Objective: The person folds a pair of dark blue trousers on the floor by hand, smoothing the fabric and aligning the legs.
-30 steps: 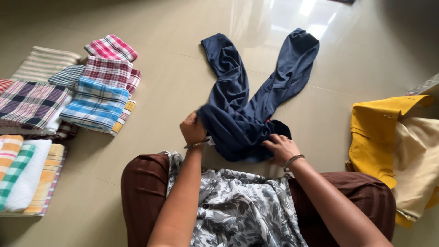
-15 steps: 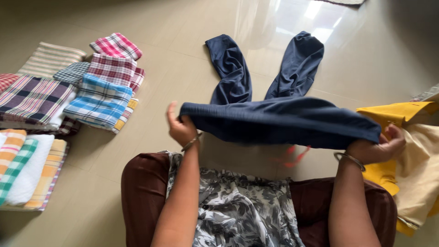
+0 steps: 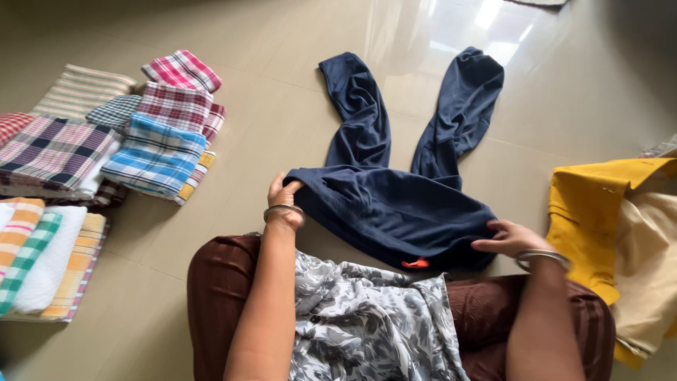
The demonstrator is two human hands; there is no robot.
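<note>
Our left hand (image 3: 284, 195) pinches the left waist corner of the navy trousers (image 3: 397, 190), fingers curled over the cloth. Our right hand (image 3: 509, 238) lies on the right waist corner with fingers loosely spread, thumb tucked at the edge. The trousers lie flat on the tiled floor (image 3: 268, 127) just past our knees, both legs stretching away. Folded checked towels (image 3: 151, 141) are stacked to the left; a yellow garment (image 3: 589, 212) lies to the right.
</note>
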